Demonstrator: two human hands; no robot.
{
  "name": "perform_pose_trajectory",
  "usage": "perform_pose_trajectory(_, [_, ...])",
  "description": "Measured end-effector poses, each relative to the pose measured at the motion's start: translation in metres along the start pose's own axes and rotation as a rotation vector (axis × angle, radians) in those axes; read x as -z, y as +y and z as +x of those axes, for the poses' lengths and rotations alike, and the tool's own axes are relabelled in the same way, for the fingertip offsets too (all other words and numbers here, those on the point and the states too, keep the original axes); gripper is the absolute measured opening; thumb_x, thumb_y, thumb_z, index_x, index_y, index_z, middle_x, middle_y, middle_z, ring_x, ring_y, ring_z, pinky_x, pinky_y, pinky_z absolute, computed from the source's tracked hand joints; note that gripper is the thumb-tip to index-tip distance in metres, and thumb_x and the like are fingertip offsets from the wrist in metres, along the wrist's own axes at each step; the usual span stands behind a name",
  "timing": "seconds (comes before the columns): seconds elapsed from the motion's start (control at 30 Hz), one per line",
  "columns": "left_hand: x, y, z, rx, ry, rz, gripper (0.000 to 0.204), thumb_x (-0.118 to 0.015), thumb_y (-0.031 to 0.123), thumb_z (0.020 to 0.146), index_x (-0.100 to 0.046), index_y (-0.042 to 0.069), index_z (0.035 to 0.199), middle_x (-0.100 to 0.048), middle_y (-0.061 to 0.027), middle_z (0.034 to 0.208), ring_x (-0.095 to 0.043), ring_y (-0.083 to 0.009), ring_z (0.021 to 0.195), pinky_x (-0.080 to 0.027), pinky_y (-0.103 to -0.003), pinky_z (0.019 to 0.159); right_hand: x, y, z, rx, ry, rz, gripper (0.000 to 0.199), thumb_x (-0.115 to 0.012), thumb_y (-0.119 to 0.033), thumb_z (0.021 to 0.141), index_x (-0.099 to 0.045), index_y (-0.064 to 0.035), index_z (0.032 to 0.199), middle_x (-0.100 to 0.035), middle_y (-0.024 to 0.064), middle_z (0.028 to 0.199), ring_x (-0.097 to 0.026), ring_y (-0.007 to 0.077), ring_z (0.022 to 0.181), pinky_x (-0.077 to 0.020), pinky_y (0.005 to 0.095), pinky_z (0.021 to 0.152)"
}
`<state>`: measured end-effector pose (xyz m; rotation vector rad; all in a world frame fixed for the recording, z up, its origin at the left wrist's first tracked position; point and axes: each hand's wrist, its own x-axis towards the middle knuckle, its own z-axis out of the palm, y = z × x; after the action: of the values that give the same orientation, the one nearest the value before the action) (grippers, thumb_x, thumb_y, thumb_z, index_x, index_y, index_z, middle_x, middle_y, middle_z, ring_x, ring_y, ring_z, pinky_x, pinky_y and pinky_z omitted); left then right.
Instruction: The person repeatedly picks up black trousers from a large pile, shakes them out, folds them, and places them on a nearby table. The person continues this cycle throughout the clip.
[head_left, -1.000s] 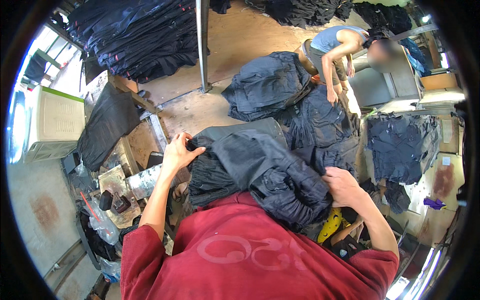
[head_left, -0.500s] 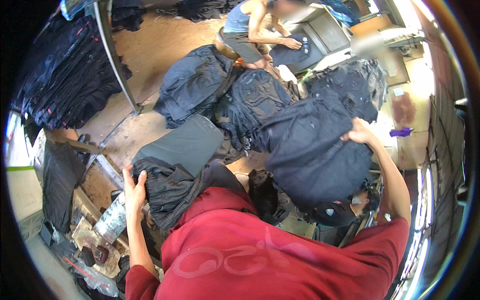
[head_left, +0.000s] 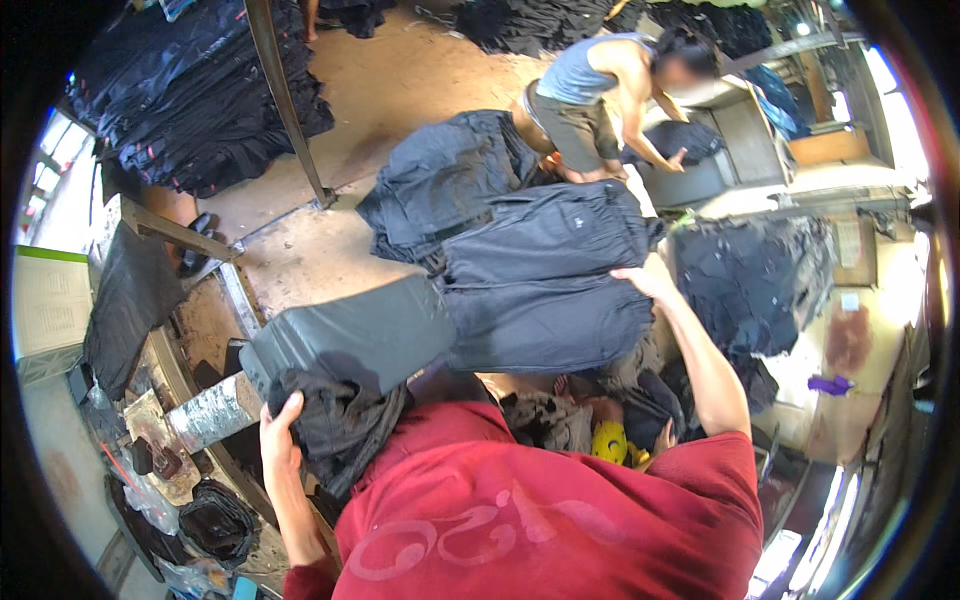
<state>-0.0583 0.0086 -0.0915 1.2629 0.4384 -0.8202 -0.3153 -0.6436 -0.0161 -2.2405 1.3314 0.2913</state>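
Note:
A pair of black pants (head_left: 545, 285) is spread out ahead of me, its gathered waistband to the right and its far end meeting a dark padded board (head_left: 365, 325). My right hand (head_left: 645, 278) grips the pants at the waistband edge. At the near left end of the board, my left hand (head_left: 280, 432) closes on a bunched black garment (head_left: 345, 425), thumb on top; its other fingers are mostly hidden behind the cloth.
Beyond the pants lies a heap of dark garments (head_left: 445, 170). Another person (head_left: 595, 85) bends over a grey machine (head_left: 750, 140). More black cloth (head_left: 745, 280) lies at right. A metal post (head_left: 285, 110) rises before a large garment stack (head_left: 200, 110) at far left.
The pants have come from the right to the middle, spreading flatter beside the board, with my right hand moving left. My left hand stays by the bunched garment. The view has shifted.

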Motion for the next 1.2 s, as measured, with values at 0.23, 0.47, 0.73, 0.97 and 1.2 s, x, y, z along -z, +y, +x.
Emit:
perform_pose_trajectory(0.23, [-0.064, -0.014, -0.068, -0.007, 0.119, 0.055, 0.041, -0.080, 0.006, 0.082, -0.073, -0.002, 0.122, -0.076, -0.0117, 0.118, -0.072, -0.0255, 0.105, -0.057, -0.041, 0.098, -0.077, -0.076, 0.194, 0.163, -0.092, -0.017, 0.102, -0.093, -0.052, 0.062, -0.058, 0.0114, 0.134, -0.064, 0.0328, 0.137, -0.063, 0.0419, 0.129, -0.0502, 0.0451, 0.110])
perform_pose_trajectory(0.47, [-0.127, -0.022, -0.105, -0.050, 0.223, 0.131, 0.056, -0.084, 0.020, 0.079, -0.068, -0.004, 0.127, -0.075, -0.0103, 0.113, -0.072, -0.0254, 0.102, -0.056, -0.038, 0.095, -0.062, -0.106, 0.331, 0.282, -0.312, 0.426, 0.067, -0.091, -0.020, 0.072, -0.069, 0.0037, 0.131, -0.074, 0.0153, 0.127, -0.067, 0.0265, 0.119, -0.0524, 0.0385, 0.101])
perform_pose_trajectory(0.73, [-0.197, -0.023, -0.134, -0.136, 0.303, -0.019, 0.072, -0.082, 0.014, 0.082, -0.056, -0.002, 0.148, -0.069, -0.0116, 0.124, -0.069, -0.0233, 0.111, -0.054, -0.035, 0.101, -0.068, -0.025, 0.458, -0.083, 0.337, 0.123, 0.075, -0.089, -0.028, 0.077, -0.060, -0.0080, 0.144, -0.069, 0.0171, 0.138, -0.067, 0.0328, 0.125, -0.0529, 0.0432, 0.106])
perform_pose_trajectory(0.97, [-0.268, -0.015, -0.106, -0.126, 0.168, 0.267, 0.056, -0.068, 0.000, 0.092, -0.056, 0.009, 0.146, -0.063, -0.0053, 0.127, -0.060, -0.0172, 0.116, -0.045, -0.031, 0.105, -0.163, -0.008, 0.307, 0.394, -0.345, 0.339, 0.027, -0.084, -0.025, 0.088, -0.077, -0.0061, 0.107, -0.078, 0.0064, 0.096, -0.073, 0.0162, 0.090, -0.0588, 0.0343, 0.083])
perform_pose_trajectory(1.2, [-0.364, -0.024, -0.042, -0.166, -0.078, 0.155, 0.057, -0.057, 0.002, 0.105, -0.044, 0.012, 0.160, -0.052, -0.0060, 0.152, -0.046, -0.0158, 0.138, -0.034, -0.031, 0.118, -0.114, -0.064, 0.054, 0.569, -1.659, 0.417, 0.113, -0.085, -0.033, 0.092, -0.007, -0.0087, 0.169, -0.069, 0.0189, 0.134, -0.069, 0.0213, 0.113, -0.0552, 0.0397, 0.101])
